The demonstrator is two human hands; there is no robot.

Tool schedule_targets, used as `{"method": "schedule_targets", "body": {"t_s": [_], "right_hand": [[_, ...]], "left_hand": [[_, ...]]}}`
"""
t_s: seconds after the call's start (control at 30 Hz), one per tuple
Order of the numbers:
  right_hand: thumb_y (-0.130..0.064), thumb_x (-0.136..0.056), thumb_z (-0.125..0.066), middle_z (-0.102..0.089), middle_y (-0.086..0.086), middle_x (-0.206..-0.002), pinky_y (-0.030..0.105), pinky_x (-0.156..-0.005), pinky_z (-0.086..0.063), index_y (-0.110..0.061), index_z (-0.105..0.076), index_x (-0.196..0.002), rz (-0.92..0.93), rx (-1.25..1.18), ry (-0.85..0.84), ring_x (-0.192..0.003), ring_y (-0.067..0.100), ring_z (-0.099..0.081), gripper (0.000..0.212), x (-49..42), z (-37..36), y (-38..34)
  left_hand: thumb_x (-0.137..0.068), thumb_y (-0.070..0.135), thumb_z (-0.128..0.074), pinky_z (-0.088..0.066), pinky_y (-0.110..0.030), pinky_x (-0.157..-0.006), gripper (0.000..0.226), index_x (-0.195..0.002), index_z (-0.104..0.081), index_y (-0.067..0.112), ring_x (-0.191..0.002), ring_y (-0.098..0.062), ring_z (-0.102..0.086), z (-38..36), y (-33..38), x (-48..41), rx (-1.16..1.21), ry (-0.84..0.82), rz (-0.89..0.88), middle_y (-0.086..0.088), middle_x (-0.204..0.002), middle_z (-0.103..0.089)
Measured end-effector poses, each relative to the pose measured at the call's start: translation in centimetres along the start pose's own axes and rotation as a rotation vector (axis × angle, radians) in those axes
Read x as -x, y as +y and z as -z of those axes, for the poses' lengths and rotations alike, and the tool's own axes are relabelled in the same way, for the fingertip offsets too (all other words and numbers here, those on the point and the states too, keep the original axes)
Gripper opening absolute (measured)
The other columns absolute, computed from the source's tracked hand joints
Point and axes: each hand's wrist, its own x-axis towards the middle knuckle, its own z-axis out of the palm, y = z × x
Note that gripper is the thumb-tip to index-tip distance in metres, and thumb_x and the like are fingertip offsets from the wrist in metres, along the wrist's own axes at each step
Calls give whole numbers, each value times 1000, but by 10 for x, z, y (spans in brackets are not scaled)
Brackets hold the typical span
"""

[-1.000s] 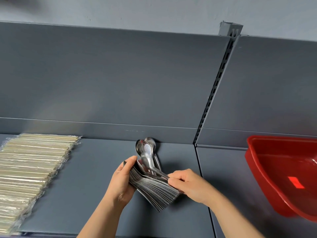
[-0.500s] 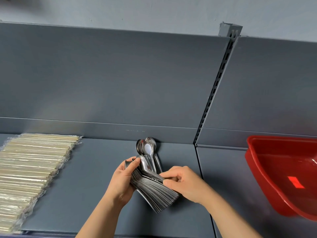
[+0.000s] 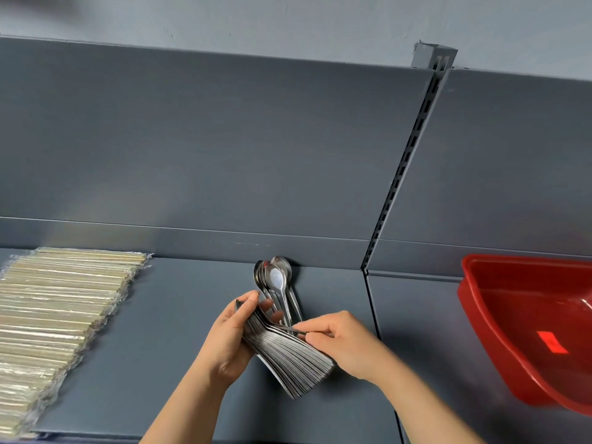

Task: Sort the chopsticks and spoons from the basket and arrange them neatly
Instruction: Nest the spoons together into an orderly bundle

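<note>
A grey shelf (image 3: 179, 363) carried a wide row of wrapped chopsticks (image 3: 61, 318) at its left end and a red basket (image 3: 525, 331) at its right end. Between them, near the back panel, lay a fanned stack of metal spoons (image 3: 288, 350), bowls pointing toward the panel. The left hand (image 3: 230, 341) closed its grip around the stack's left side, while the right hand (image 3: 342, 344) pinched one spoon handle at the stack's top between thumb and fingertips.
</note>
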Motion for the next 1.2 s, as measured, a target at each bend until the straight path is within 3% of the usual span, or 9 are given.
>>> {"method": "schedule_targets", "body": {"t_s": [0.07,0.17,0.3,0.4,0.57,0.63,0.87,0.97,1.2], "right_hand": [[-8,-92,-48,-73,-16,-106,20,-96,-47,-28,-71,-116,-23,3,-61,-104,2,-65,38,-2,-3,1],[-9,-92,-45,-72,-24,-99,10,-87,-46,-43,-73,-97,-60,-14,-127,-95,-7,-64,45,-9,-9,4],[-23,-90,-61,-67,-8,-91,22,-74,-52,-25,-69,-105,-150,46,225,-85,9,-64,17,-34,-11,14],[-39,-83,-67,-67,3,-104,32,-82,-50,-12,-64,-113,-236,319,350,-97,22,-63,40,-54,-15,16],[-33,-83,-61,-54,0,-66,29,-52,-36,-17,-51,-70,-274,585,355,-72,32,-51,23,-81,-25,8],[-24,-83,-57,-37,-1,-53,26,-43,-23,-16,-36,-57,-324,583,355,-64,30,-40,35,-89,-23,10],[-16,-78,-55,-28,-3,-35,27,-45,-21,-14,-33,-45,-353,308,319,-46,20,-27,40,-85,-9,10],[-13,-80,-54,-50,4,-51,25,-49,-24,-16,-49,-46,-321,35,329,-50,18,-33,35,-69,1,8],[-14,-91,-61,-51,-10,-46,17,-41,-28,-14,-63,-65,-215,-232,32,-38,3,-35,26,-29,5,-7]], "left_hand": [[-80,20,-71,-57,-44,-65,27,-105,-64,13,-86,-32,-72,0,1,0,-14,-29,-16,-11,-94,-72],[-69,15,-76,-59,-46,-70,46,-113,-60,12,-83,-32,-71,1,4,2,-96,-47,-63,-12,-88,-73],[-69,16,-75,-60,-44,-69,48,-115,-59,12,-83,-33,-71,11,9,2,-137,19,-110,-14,-93,-71],[-72,16,-71,-59,-41,-64,45,-115,-58,11,-81,-33,-71,20,15,3,-110,43,-107,-14,-96,-69],[-71,14,-70,-59,-42,-64,44,-113,-58,9,-77,-33,-71,30,21,3,-85,51,-111,-17,-95,-67],[-72,12,-70,-59,-42,-64,42,-113,-58,9,-75,-33,-71,33,22,2,-70,56,-110,-16,-94,-66],[-85,7,-61,-60,-44,-65,28,-113,-57,8,-74,-34,-70,31,22,-2,-23,71,-104,-17,-92,-66],[-88,7,-59,-60,-44,-66,25,-113,-58,9,-77,-35,-71,29,23,-5,-12,58,-88,-18,-93,-68],[-81,14,-65,-57,-40,-62,40,-119,-56,5,-71,-33,-69,11,22,-9,20,-24,-81,-18,-92,-67]]}}
